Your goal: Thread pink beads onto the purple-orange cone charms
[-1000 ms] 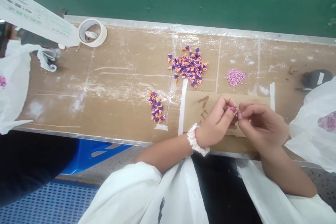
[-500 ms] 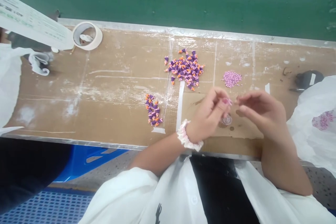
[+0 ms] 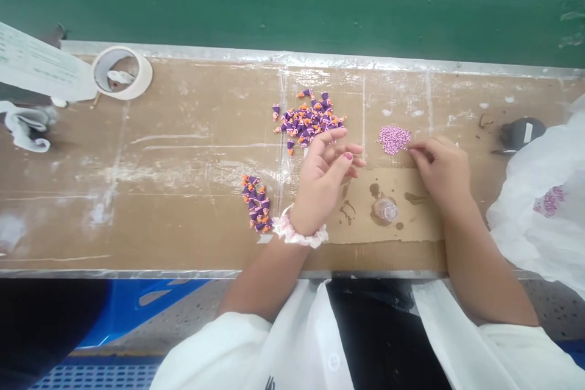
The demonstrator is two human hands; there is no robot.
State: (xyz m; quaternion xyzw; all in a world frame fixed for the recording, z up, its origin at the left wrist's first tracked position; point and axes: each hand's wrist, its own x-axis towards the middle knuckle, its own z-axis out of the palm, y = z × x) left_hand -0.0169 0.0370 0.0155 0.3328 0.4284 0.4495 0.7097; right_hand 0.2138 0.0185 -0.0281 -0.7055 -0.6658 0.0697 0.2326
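Note:
My left hand (image 3: 322, 183), a scrunchie (image 3: 301, 234) at its wrist, hovers at the near edge of a pile of small purple and orange figures (image 3: 304, 119). Its fingers are loosely bent and apart, with nothing visible in them. At the right edge of a heap of tiny pink beads (image 3: 393, 139), my right hand (image 3: 443, 170) has thumb and forefinger pinched together; whatever lies between the tips is too small to make out. Between my hands a small clear glass container (image 3: 386, 209) stands on a cardboard piece (image 3: 420, 228). A smaller group of figures (image 3: 256, 204) lies to the left.
A roll of tape (image 3: 142, 76) and a white printed box (image 3: 41, 64) are at the far left. On the right lie a black round object (image 3: 521, 134) and a white plastic bag (image 3: 521, 201) with pink beads showing through. A green panel (image 3: 292, 0) borders the table's back.
My hands have parted: the left moved left to the pile of figures and opened, the right came to the bead heap's edge. The glass container is now uncovered. The view shifted slightly.

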